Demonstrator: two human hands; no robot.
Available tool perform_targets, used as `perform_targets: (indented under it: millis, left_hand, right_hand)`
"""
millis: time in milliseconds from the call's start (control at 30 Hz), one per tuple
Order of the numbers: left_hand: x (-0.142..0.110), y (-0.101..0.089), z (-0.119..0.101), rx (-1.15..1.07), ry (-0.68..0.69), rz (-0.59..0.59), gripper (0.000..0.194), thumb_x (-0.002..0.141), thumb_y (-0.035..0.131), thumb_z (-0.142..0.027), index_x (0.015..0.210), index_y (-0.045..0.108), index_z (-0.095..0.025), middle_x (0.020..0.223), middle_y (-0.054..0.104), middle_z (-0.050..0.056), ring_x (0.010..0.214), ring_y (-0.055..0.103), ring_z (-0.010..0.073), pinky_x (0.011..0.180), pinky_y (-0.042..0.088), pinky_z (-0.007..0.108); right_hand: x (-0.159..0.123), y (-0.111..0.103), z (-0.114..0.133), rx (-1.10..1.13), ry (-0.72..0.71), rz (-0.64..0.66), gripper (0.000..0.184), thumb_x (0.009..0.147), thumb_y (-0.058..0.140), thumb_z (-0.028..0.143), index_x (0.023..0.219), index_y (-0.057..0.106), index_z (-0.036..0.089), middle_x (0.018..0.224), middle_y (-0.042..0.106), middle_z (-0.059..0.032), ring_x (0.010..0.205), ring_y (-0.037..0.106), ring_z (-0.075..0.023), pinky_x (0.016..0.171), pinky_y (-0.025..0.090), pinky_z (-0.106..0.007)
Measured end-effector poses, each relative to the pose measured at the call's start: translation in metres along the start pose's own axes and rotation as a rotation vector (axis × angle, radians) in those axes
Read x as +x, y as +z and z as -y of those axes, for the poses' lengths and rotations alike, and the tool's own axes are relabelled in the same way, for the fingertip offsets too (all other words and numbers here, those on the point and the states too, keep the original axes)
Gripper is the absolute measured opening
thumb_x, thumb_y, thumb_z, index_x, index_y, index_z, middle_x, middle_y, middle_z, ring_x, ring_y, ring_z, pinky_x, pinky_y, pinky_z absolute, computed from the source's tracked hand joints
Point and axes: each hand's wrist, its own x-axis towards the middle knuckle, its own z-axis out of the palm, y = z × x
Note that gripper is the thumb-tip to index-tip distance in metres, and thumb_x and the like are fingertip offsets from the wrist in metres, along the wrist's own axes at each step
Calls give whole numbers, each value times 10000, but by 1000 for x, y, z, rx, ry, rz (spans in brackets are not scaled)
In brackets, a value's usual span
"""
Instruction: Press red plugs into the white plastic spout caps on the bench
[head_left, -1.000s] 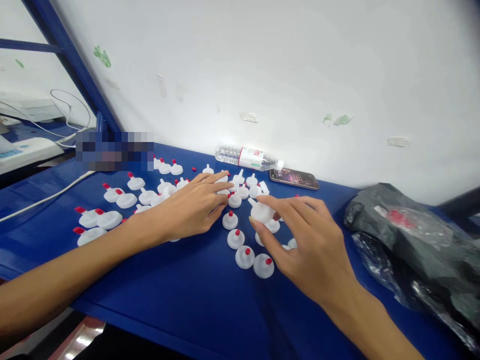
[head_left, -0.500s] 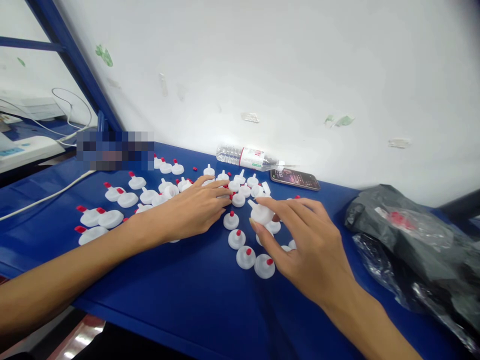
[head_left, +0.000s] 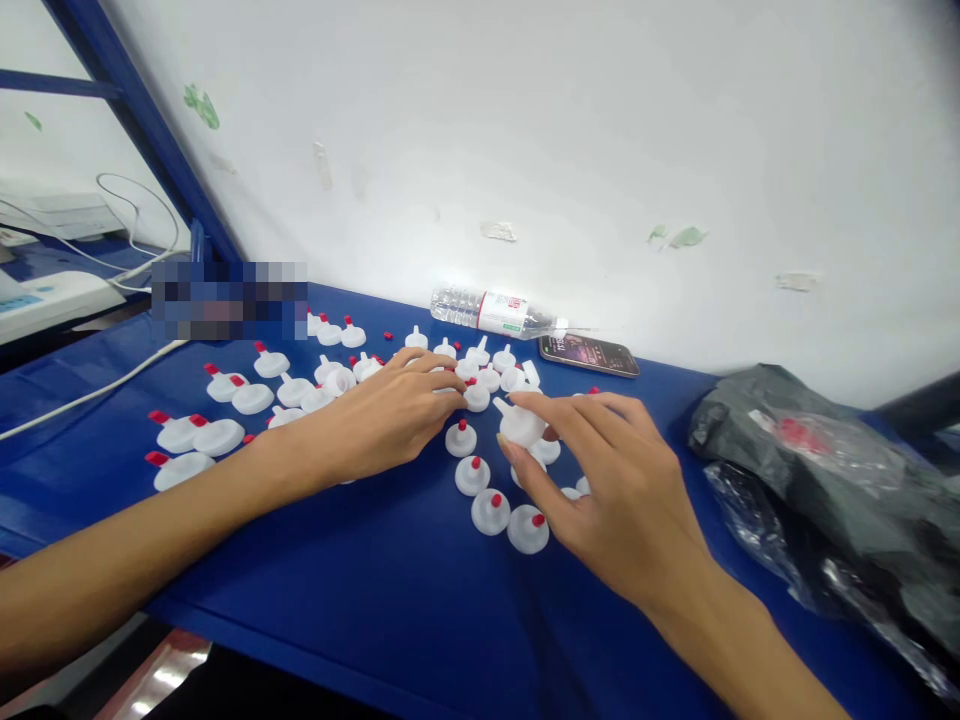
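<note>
My right hand (head_left: 615, 480) pinches a white nozzle cap (head_left: 521, 425) between thumb and fingers, just above the table. The cap's bare spout points up and left, with no red tip on it. My left hand (head_left: 390, 405) reaches palm down into the cluster of caps, its fingers bent together near a red-tipped cap (head_left: 476, 396). What its fingertips hold, if anything, is hidden. Between the hands and toward me stand several white caps with red tips, among them a near one (head_left: 529, 528). Bare-spouted caps (head_left: 504, 357) stand beyond my left fingers.
A clear plastic bottle (head_left: 499, 312) lies by the wall beside a phone (head_left: 589, 354). Dark plastic bags (head_left: 817, 470) cover the table's right side. More red-tipped caps (head_left: 217, 437) and a white cable (head_left: 97, 390) lie left on the blue table (head_left: 360, 590). A loose red tip (head_left: 388, 336) lies behind.
My left fingers have drawn closer together and shifted slightly right among the caps. My right hand keeps its pinch on the nozzle cap, almost unmoved.
</note>
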Motion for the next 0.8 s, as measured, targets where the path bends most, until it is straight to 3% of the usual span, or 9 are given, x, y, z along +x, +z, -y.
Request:
perform_targets:
  millis: [133, 300, 433, 567, 667, 800]
  left_hand:
    - [-1, 2, 0, 1, -13, -7, 341, 1029, 431, -82, 1201, 719, -140, 1328, 722, 151, 1400, 542, 350, 1119, 440, 554]
    - [-4, 5, 1, -7, -29, -1, 347, 1038, 413, -92, 1250, 682, -142, 1364, 710, 139, 1489, 463, 341, 1168, 408, 540]
    - [-7, 5, 0, -38, 3, 39, 492, 889, 420, 53, 1265, 662, -152, 1507, 618, 123, 1546, 374, 356, 1190, 374, 578]
    - [-9, 2, -4, -83, 61, 67, 638, 747, 399, 126, 1243, 646, -190, 1489, 637, 73, 1551, 380, 268, 1248, 314, 503]
    - [-6, 0, -2, -93, 37, 22, 591, 813, 385, 108, 1258, 633, -193, 1434, 663, 88, 1498, 444, 255, 1197, 375, 465]
    - [5, -5, 7, -59, -61, -23, 378, 980, 395, -29, 1194, 673, -170, 1183, 743, 122, 1166, 634, 282, 953, 501, 429]
  right_hand:
    - [1, 0, 0, 3, 4, 0, 257, 1008, 664, 264, 1245, 694, 168, 988, 784, -61, 862, 724, -218, 913, 503, -425]
    - [1, 0, 0, -6, -6, -1, 255, 1009, 662, 254, 1242, 698, 157, 990, 785, -61, 868, 729, -216, 924, 497, -422]
    - [1, -1, 0, -6, -3, 1, 261, 1004, 672, 259, 1239, 699, 149, 993, 785, -61, 859, 733, -218, 918, 497, -426]
    - [1, -1, 0, 1, -6, -1, 245, 1002, 669, 242, 1232, 695, 163, 973, 783, -42, 845, 733, -209, 920, 496, -420]
    - [2, -1, 0, 1, 3, 1, 244, 1002, 668, 248, 1226, 699, 157, 992, 787, -48, 840, 731, -212, 920, 494, -428]
    - [1, -1, 0, 1, 10, -7, 256, 1001, 672, 251, 1224, 706, 130, 997, 787, -68, 858, 731, -221, 920, 495, -427]
